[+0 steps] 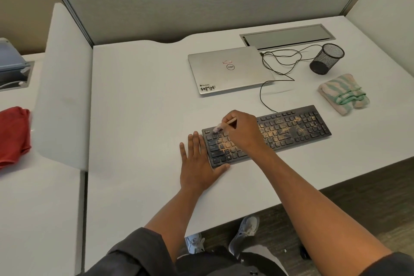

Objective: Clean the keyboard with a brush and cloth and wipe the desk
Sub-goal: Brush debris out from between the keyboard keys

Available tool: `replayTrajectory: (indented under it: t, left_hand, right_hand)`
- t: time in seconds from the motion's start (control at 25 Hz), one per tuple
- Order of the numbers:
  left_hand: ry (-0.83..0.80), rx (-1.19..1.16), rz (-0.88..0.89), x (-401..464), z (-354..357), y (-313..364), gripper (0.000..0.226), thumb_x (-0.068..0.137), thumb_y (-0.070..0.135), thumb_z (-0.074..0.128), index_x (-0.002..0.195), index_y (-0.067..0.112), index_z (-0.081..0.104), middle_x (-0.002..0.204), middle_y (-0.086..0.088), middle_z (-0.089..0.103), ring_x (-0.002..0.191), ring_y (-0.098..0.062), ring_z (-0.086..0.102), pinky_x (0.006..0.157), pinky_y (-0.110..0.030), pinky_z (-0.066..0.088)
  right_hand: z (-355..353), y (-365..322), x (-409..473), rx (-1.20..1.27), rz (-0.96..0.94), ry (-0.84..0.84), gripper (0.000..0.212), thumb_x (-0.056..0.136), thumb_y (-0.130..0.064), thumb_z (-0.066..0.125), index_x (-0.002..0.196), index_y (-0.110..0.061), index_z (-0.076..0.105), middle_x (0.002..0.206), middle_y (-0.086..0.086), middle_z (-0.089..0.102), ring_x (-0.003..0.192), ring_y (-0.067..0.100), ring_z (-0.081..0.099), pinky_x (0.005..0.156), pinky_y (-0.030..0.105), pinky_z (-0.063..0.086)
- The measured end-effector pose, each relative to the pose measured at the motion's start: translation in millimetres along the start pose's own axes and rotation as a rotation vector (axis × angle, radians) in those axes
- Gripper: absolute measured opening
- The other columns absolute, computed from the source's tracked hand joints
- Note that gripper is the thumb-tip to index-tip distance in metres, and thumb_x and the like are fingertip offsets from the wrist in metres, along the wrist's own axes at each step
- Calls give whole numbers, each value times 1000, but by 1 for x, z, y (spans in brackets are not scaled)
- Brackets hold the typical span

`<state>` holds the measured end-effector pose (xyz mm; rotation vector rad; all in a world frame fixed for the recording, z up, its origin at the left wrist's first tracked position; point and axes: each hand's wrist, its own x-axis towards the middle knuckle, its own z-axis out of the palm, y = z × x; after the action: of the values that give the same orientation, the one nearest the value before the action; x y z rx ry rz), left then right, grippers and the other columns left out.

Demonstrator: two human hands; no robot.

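The left hand (197, 163) lies flat, fingers straight, against the left end of the dusty black keyboard (266, 134), probably to stop it sliding. The right hand (242, 131) pinches a thin wooden-handled brush (220, 126), its blurred bristles at the upper-left keys. A folded green-striped cloth (343, 94) waits nearby on the white partitioned desk (139, 101).

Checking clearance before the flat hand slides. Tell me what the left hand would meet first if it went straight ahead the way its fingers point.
The left hand lies flat beside the keyboard, fingers pointing toward the partition. Only bare desk shows ahead; the partition likely comes first, the laptop sitting off to the right.
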<state>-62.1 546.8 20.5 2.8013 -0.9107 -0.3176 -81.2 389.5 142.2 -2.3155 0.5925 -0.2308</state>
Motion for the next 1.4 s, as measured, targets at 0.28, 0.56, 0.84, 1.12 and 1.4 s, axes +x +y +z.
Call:
replayTrajectory:
  t: [0.28,0.56,0.84,1.12,1.4]
  left_hand:
    - [24,3,-1,0,4,0,121,81,95,17,160,8,-9,168,-16,-10,155,-29,-16,124,-57,-8]
    - [14,25,-4,0,0,3,118,81,95,16,157,12,-21,167,-12,-18,153,-25,-24,124,-54,-9]
    - [16,42,-19,2,3,2,119,78,97,11,159,15,-18,167,-9,-21,152,-21,-28,124,-52,-11]
    - [16,46,-12,1,0,4,115,81,95,16,152,20,-33,167,-9,-24,151,-22,-29,123,-51,-14]
    - [23,47,-24,2,4,4,118,80,95,18,158,16,-19,168,-10,-18,153,-23,-25,124,-52,-12]
  right_hand:
    - [-4,2,9,-3,8,-147,4,86,-15,69,83,-18,70,73,-10,66,63,0,59,54,10,39]
    - [-13,2,28,120,33,-161,9,88,-18,65,84,-17,72,71,-12,65,58,-1,57,49,7,37]
    - [-26,3,43,-9,34,-176,14,89,-14,61,81,-13,72,66,-7,66,54,0,57,52,17,41]
    - [-25,12,33,-2,36,-236,15,90,-16,60,80,-17,71,72,-10,66,63,1,60,51,15,39]
    - [-20,6,19,8,-9,-250,12,84,-12,61,86,-14,73,78,-5,64,68,8,58,56,21,42]
